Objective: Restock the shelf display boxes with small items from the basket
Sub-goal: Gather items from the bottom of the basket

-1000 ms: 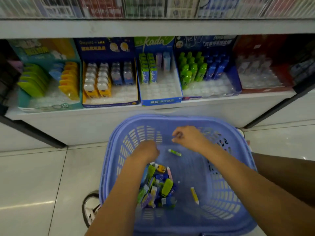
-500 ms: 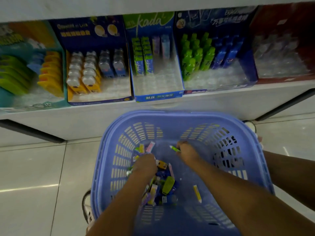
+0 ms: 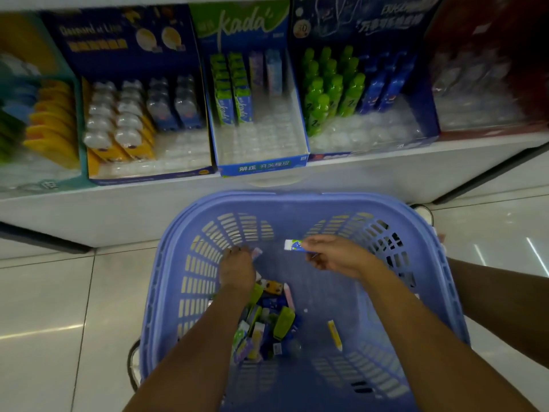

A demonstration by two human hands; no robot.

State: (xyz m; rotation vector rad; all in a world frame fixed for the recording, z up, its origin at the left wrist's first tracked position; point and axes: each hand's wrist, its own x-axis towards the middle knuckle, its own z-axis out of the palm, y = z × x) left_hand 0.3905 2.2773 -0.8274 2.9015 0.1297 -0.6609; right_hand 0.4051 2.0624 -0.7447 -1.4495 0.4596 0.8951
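Pinching a small blue, white and green packet between thumb and curled fingertips of the right hand, held over the far side of the lavender basket, inside its rim. Gripping a pale pink packet in the left hand, fingers curled down round it, with only one end poking out; impossible to tell whether anything more sits in that fist. Hands near each other, not touching, both forearms reaching in over the near rim. Heaped on the basket's floor below the left wrist, a pile of small items in green, blue, yellow and white; well apart to its right, a lone yellow stick. Beyond the basket, on the white shelf, a row of display boxes, the Kada box in the middle stocked only at its back, green packets upright in two rows, bare clear tray slots in front.
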